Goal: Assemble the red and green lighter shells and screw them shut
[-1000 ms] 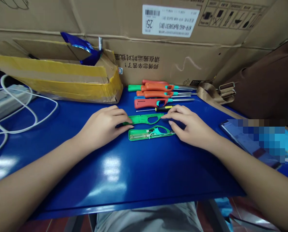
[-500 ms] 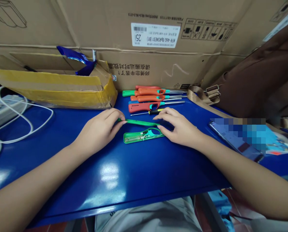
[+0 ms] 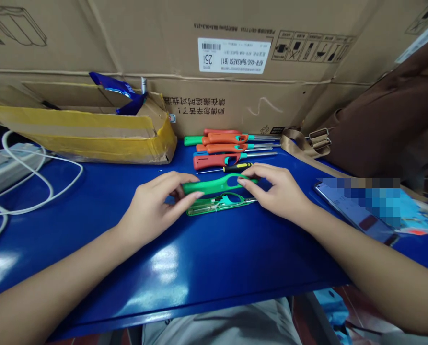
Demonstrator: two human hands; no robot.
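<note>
My left hand [image 3: 163, 201] grips the handle end of a loose green lighter casing half [image 3: 214, 184], thumb in front and fingers behind. At its other end, beside the finger loop, my right hand [image 3: 276, 188] pinches the same piece. The outer face of the casing half is toward me. Just below it on the table lies the other green half of the lighter [image 3: 221, 205], open side up, with its inner parts, turquoise trigger and metal tube showing. Behind my hands rests a black and yellow screwdriver [image 3: 237, 167].
Several red and orange long-nosed lighters [image 3: 221, 148] lie beyond the screwdriver. A yellow-taped cardboard box [image 3: 127, 143] stands at the left, near white cables [image 3: 50, 187] and a power strip [image 3: 16, 165]. A phone [image 3: 353, 211] and a brown bag [image 3: 382, 115] are at the right.
The casing half has turned from edge-on to show its broad outer face and now partly overlaps the lower half. Both hands have shifted slightly, and the view has moved a little.
</note>
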